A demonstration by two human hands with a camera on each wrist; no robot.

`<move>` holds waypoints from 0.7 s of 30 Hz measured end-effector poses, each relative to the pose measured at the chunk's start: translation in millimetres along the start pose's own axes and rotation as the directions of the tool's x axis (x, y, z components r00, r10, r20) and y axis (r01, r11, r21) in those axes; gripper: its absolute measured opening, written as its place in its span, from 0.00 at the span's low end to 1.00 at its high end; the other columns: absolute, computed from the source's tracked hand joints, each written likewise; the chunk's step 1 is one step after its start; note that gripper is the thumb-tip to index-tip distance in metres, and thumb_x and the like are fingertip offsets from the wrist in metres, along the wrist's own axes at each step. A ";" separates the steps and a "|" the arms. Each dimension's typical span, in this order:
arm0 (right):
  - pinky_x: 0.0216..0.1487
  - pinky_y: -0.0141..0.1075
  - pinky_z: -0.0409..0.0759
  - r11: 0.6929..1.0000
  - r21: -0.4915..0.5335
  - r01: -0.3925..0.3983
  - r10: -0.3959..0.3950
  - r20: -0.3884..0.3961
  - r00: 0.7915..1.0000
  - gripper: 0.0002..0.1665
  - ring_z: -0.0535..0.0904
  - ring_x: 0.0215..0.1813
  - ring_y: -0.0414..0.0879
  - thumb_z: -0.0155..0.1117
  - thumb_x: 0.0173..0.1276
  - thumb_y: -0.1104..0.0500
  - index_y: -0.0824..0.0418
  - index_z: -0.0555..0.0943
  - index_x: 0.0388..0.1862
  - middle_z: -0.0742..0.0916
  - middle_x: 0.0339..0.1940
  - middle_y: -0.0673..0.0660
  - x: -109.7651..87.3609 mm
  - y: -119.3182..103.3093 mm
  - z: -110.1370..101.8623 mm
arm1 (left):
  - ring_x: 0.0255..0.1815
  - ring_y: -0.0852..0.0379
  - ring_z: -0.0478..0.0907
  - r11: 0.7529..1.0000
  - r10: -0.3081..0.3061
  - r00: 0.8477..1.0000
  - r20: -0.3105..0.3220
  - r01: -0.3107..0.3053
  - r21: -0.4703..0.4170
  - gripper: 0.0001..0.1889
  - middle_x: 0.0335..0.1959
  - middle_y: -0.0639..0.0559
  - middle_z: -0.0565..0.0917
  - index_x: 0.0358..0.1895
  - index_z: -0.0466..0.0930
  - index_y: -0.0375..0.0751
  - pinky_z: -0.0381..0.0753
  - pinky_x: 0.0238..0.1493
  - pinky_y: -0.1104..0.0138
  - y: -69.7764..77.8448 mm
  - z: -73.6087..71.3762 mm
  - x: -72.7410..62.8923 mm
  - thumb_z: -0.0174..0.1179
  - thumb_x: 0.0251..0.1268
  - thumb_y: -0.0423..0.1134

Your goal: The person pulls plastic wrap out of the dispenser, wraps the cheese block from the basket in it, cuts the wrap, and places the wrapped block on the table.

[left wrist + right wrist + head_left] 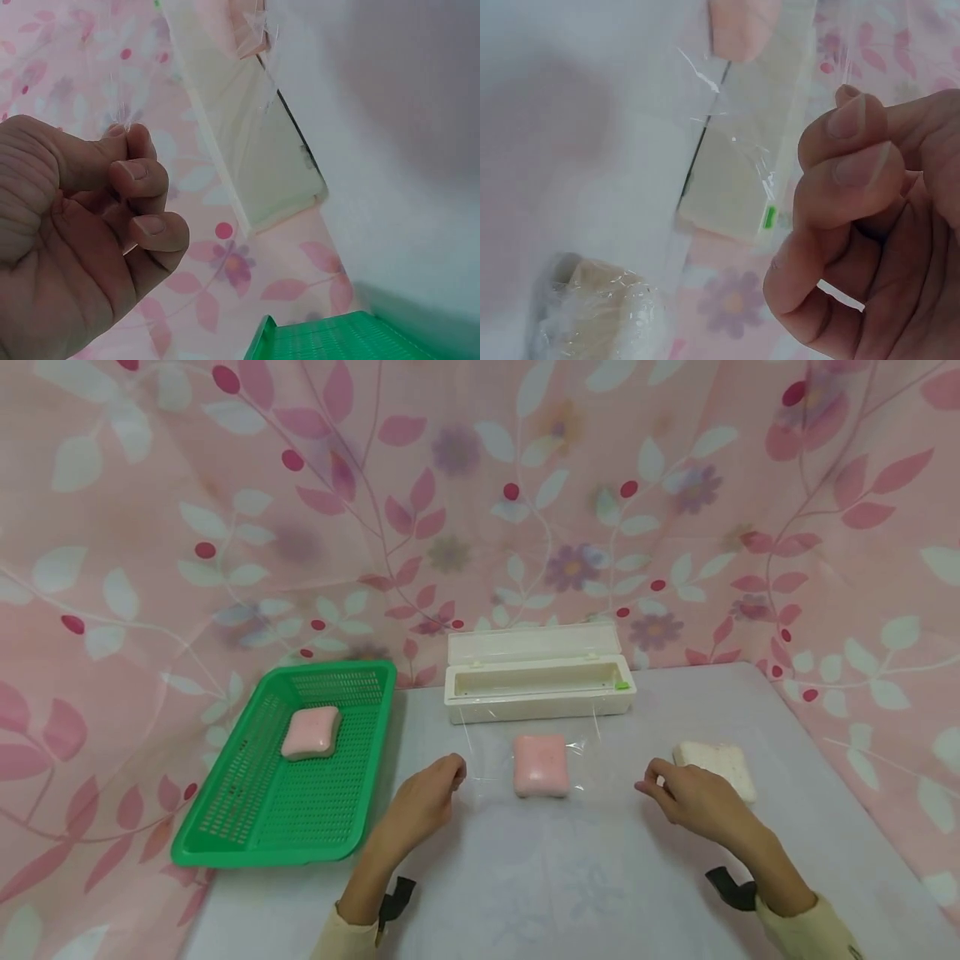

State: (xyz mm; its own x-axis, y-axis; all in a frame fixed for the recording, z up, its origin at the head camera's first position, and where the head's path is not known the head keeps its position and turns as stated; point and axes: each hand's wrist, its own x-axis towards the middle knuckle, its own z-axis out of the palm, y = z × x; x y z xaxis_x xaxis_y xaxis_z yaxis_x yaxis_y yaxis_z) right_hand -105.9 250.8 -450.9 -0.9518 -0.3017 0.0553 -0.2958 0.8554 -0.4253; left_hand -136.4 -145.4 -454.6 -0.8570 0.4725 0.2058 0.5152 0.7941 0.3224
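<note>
A clear sheet of plastic wrap (487, 766) stretches between my two hands, its wrinkles catching the light. My left hand (429, 793) pinches its left edge between thumb and forefinger, and the pinched film (122, 101) shows in the left wrist view. On the other side, my right hand (693, 797) pinches the right edge, fingers curled. Between the hands sits a pink soap bar (541, 766), overlapped by the sheet in the head view. Close behind my right hand lies a white bar (731, 764), partly hidden by it; the right wrist view shows shiny film around this bar (600, 315).
Behind the pink bar stands a long white wrap dispenser box (540, 706) with its lid raised and a green slider (622, 685). A green basket (378, 752) at the left holds another pink bar (311, 732). A floral curtain (480, 510) backs the white-covered table (555, 885).
</note>
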 end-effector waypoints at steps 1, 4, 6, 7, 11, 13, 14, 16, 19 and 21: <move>0.20 0.33 0.65 1.000 -0.010 0.005 -0.005 -0.013 1.000 0.09 0.65 0.17 0.37 0.66 0.68 0.53 0.56 0.79 0.36 0.71 0.13 0.41 2.0 0.9 0.1 | 0.26 0.60 0.68 1.000 -0.009 1.000 -0.001 0.009 0.003 0.16 0.27 0.58 0.70 0.39 0.72 0.43 0.71 0.27 0.71 -0.5 0.1 2.6 0.60 0.55 0.18; 0.20 0.34 0.65 1.000 -0.026 0.011 -0.012 -0.038 0.999 0.09 0.65 0.18 0.38 0.67 0.67 0.54 0.58 0.79 0.37 0.71 0.13 0.43 9.5 4.1 0.8 | 0.25 0.60 0.67 0.999 -0.026 1.000 -0.010 0.026 0.021 0.16 0.26 0.57 0.69 0.38 0.71 0.44 0.70 0.26 0.70 -3.1 1.0 10.4 0.59 0.56 0.18; 0.20 0.34 0.65 0.999 -0.033 0.006 -0.007 -0.053 0.999 0.10 0.65 0.18 0.39 0.68 0.67 0.54 0.59 0.79 0.37 0.71 0.14 0.44 15.4 5.9 0.9 | 0.25 0.59 0.67 0.999 -0.027 0.999 -0.026 0.028 0.040 0.16 0.25 0.57 0.68 0.37 0.70 0.44 0.69 0.25 0.70 -5.4 2.4 15.5 0.59 0.56 0.18; 0.20 0.34 0.65 0.999 -0.034 0.003 -0.005 -0.057 0.998 0.10 0.65 0.18 0.39 0.68 0.67 0.54 0.59 0.79 0.37 0.71 0.14 0.44 18.5 6.8 1.0 | 0.25 0.59 0.66 0.998 -0.028 0.999 -0.033 0.029 0.047 0.16 0.25 0.57 0.68 0.37 0.70 0.44 0.68 0.25 0.70 -6.7 3.3 17.7 0.59 0.56 0.18; 0.21 0.36 0.66 0.999 -0.033 -0.022 0.020 -0.055 0.998 0.11 0.66 0.18 0.41 0.66 0.68 0.53 0.60 0.79 0.37 0.72 0.14 0.45 30.7 11.6 1.2 | 0.24 0.59 0.66 0.998 -0.024 0.998 -0.060 0.028 0.063 0.15 0.25 0.56 0.68 0.36 0.70 0.43 0.68 0.24 0.69 -11.5 7.5 26.0 0.59 0.57 0.19; 0.21 0.36 0.66 0.999 -0.027 -0.031 0.030 -0.044 0.999 0.11 0.66 0.18 0.41 0.66 0.69 0.52 0.59 0.79 0.38 0.73 0.14 0.46 37.1 14.7 2.1 | 0.24 0.58 0.66 0.998 -0.038 0.997 -0.061 0.041 0.057 0.13 0.25 0.55 0.68 0.36 0.71 0.43 0.68 0.24 0.69 -13.9 9.7 29.9 0.58 0.59 0.20; 0.21 0.37 0.66 0.999 -0.022 -0.038 0.037 -0.037 0.999 0.12 0.67 0.18 0.41 0.65 0.69 0.52 0.60 0.79 0.38 0.73 0.15 0.46 40.3 16.3 2.5 | 0.24 0.58 0.66 0.997 -0.046 0.997 -0.060 0.049 0.055 0.12 0.25 0.55 0.69 0.36 0.71 0.43 0.68 0.24 0.68 -15.5 11.5 31.9 0.58 0.60 0.20; 0.21 0.37 0.66 0.999 -0.013 -0.050 0.049 -0.023 0.999 0.12 0.67 0.19 0.42 0.65 0.69 0.52 0.60 0.80 0.38 0.73 0.15 0.46 46.6 19.7 4.5 | 0.25 0.57 0.67 0.996 -0.071 0.997 -0.039 0.072 0.043 0.11 0.26 0.54 0.70 0.37 0.72 0.42 0.69 0.25 0.67 -18.9 15.9 36.3 0.57 0.62 0.22; 0.21 0.37 0.65 0.997 0.003 -0.077 0.077 0.005 0.997 0.12 0.67 0.19 0.43 0.64 0.70 0.51 0.60 0.80 0.38 0.73 0.15 0.48 54.8 24.5 9.2 | 0.27 0.57 0.68 0.994 -0.107 0.994 0.010 0.107 0.026 0.08 0.27 0.53 0.72 0.38 0.73 0.42 0.71 0.27 0.66 -26.6 25.8 43.5 0.57 0.64 0.24; 0.21 0.37 0.63 0.995 0.006 -0.096 0.096 0.016 0.995 0.12 0.66 0.19 0.43 0.63 0.70 0.50 0.59 0.80 0.37 0.72 0.14 0.48 59.6 28.0 14.2 | 0.28 0.56 0.69 0.992 -0.126 0.991 0.045 0.126 0.008 0.07 0.28 0.53 0.73 0.39 0.74 0.41 0.73 0.29 0.65 -31.9 32.5 47.2 0.58 0.65 0.26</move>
State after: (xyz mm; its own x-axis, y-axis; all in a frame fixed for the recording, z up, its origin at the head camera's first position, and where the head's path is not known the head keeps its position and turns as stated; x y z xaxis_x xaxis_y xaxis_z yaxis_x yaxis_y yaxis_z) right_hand -169.7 250.7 -472.3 -0.9745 -0.2246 0.0000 -0.2024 0.8779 -0.4339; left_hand -193.6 -136.0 -485.2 -0.9146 0.3856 0.1217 0.4034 0.8503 0.3379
